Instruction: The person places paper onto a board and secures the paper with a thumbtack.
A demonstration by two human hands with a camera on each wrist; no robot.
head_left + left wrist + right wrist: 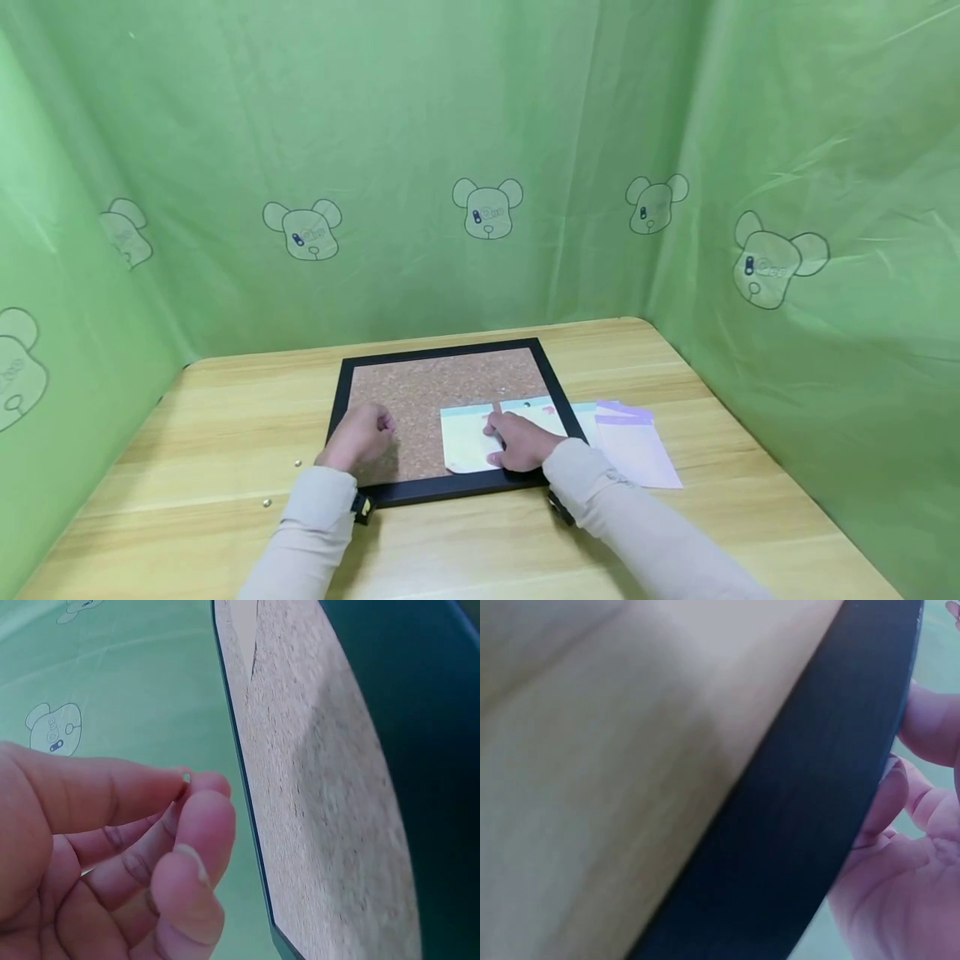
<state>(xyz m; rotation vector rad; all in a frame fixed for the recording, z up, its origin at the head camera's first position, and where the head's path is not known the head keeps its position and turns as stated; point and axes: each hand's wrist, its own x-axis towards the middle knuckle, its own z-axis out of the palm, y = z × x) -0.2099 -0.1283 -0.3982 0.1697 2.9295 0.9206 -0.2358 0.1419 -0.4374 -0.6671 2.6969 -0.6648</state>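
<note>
A cork board (420, 383) in a black frame lies flat on the table. Over its left side is my left hand (363, 435), which pinches a small gold-coloured tack (183, 787) between thumb and forefinger; the fingers mostly cover it. My right hand (525, 442) rests on the board's lower right, its fingertips on the cream note sheets. One note sheet (459, 437) with a blue top band lies left of that hand. Another note sheet (553, 417), with a red print, is partly hidden beneath it. The black frame (780, 772) crosses the right wrist view beside the fingers.
Two loose shiny tacks, a nearer tack (267, 502) and a farther tack (297, 463), lie left of the board. Purple-banded paper (637, 454) and a blue-banded sheet (585, 417) lie to its right. Green curtains (480, 283) enclose the wooden table (247, 400).
</note>
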